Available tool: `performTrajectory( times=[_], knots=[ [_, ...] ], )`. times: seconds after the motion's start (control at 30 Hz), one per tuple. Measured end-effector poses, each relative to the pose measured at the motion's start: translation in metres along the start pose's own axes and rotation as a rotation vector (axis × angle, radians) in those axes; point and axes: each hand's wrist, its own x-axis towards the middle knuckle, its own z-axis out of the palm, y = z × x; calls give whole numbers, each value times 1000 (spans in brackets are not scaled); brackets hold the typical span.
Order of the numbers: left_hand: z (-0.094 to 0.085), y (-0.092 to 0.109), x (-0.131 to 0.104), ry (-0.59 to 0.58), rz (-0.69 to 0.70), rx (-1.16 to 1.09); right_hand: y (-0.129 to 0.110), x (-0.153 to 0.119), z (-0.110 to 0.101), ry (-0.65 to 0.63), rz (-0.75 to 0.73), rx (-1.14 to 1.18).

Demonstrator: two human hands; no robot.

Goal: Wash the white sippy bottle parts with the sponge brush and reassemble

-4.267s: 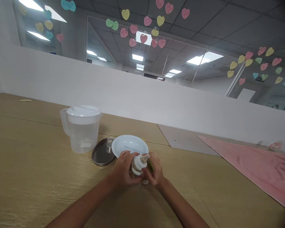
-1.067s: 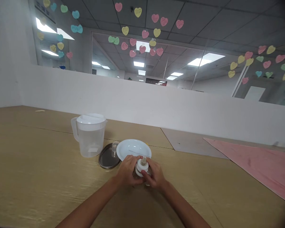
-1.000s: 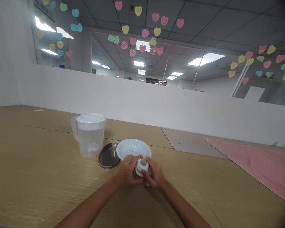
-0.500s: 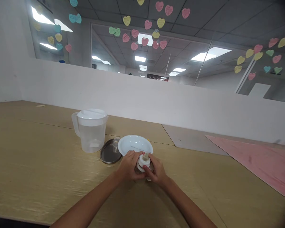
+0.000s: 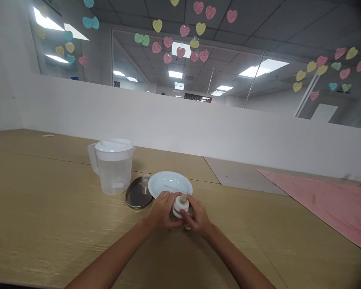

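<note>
Between my two hands is a baby bottle (image 5: 181, 202) with a white ring collar and a translucent nipple pointing up. My left hand (image 5: 163, 210) wraps it from the left. From the right, my right hand (image 5: 197, 216) closes on it, thumb lying against the white collar. Most of the bottle's body is hidden by my fingers; a bit of white shows below my right hand. Just behind my hands stands a white bowl (image 5: 170, 180) with a thin stick-like thing across it. A small clear cap (image 5: 145, 182) sits on a round dark metal tray (image 5: 135, 196).
A clear plastic jug (image 5: 114, 170) with a white lid, holding clear liquid, stands at the left behind the tray. A pink sheet (image 5: 327, 204) lies at the right of the wooden table (image 5: 48, 208). A white wall (image 5: 168, 124) bounds the table's far edge.
The view has shifted slightly. Both hands keep nearly the same hold on the baby bottle, and the things on the table stand as before.
</note>
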Motion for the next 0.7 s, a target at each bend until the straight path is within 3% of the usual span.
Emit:
performTrajectory(
  times=[0.5, 0.7],
  knots=[
    [-2, 0, 0, -23, 0, -29, -4, 2, -1, 1, -4, -49],
    [-6, -3, -2, -53, 12, -85, 6, -4, -1, -13, 27, -96]
  ],
)
